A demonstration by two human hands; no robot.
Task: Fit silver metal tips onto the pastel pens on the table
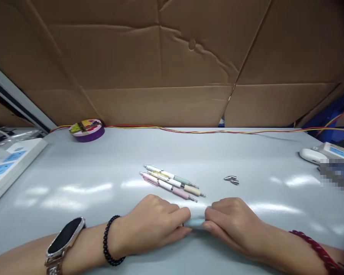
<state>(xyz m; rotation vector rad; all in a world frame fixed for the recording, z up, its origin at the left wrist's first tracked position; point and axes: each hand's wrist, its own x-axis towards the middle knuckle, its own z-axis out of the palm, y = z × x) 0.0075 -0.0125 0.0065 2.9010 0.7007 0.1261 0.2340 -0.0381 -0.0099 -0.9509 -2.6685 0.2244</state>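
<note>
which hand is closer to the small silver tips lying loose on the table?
Right. The right hand lies just in front of and slightly left of the silver tips. The left hand is farther left, beyond the blue pen both hands grip.

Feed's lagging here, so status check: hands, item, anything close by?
Left hand and right hand both closed on a pale blue pen. Three pens just beyond on the table. Small metal tips to the right, apart.
</note>
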